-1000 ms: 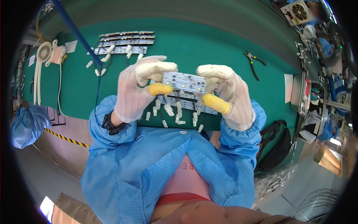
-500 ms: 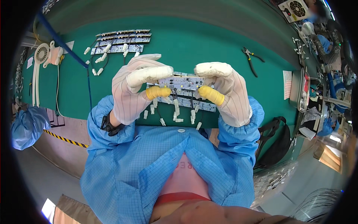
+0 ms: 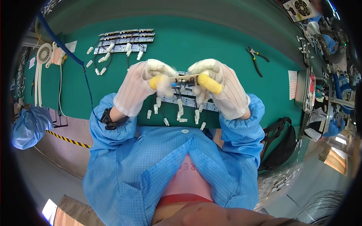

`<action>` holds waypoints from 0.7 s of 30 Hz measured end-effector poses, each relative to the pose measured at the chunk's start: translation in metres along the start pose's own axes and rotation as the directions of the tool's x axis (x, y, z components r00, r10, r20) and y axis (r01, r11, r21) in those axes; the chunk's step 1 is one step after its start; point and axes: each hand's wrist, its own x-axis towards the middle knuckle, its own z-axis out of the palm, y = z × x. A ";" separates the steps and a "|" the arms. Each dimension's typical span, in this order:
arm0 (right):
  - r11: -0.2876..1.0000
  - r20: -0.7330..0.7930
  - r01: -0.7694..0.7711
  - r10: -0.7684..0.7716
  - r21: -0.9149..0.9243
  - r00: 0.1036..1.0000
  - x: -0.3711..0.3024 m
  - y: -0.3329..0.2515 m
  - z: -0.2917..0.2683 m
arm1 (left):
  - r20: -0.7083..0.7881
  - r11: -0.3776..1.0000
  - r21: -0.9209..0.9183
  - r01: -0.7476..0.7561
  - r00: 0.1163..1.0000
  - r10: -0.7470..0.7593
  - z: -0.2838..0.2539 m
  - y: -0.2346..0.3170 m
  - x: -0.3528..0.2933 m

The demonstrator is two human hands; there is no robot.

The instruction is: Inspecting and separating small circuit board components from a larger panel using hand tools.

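Between my two gloved hands a narrow circuit board (image 3: 184, 77) is held up, tilted so that mostly its edge and some dark parts show. My left hand (image 3: 152, 78) is closed on its left end, with the fingers partly smeared by motion. Closed on the right end is my right hand (image 3: 211, 80). Both wear striped white gloves with yellow finger cots on the thumbs. Under the hands more circuit boards (image 3: 208, 105) lie on the green mat, partly hidden. Their dark wires end in white connectors (image 3: 180, 107) toward my body.
Several wired board strips (image 3: 124, 48) lie in rows at the far left. Black-and-yellow pliers (image 3: 256, 61) rest at the right. A small fan (image 3: 44, 54) and a hanging blue cord (image 3: 56, 35) are on the left. A metal tray (image 3: 304, 87) stands at the right edge.
The held board has turned from showing its component face to showing nearly its edge. My fingers have curled in tighter around its ends, and both hands have drawn slightly closer together.
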 end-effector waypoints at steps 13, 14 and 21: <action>0.410 -0.192 -0.076 -0.249 -0.909 0.949 -0.010 0.029 -0.044 | -0.285 0.320 0.923 0.212 0.936 0.205 -0.142 -0.093 0.073; 0.308 -0.196 -0.130 -0.194 -0.943 0.961 -0.011 0.032 -0.043 | -0.285 0.318 0.925 0.210 0.935 0.209 -0.144 -0.098 0.075; 0.615 -0.205 0.180 -0.502 -0.768 0.840 -0.009 0.036 -0.048 | -0.459 0.604 0.797 0.032 0.683 0.569 -0.105 -0.049 0.047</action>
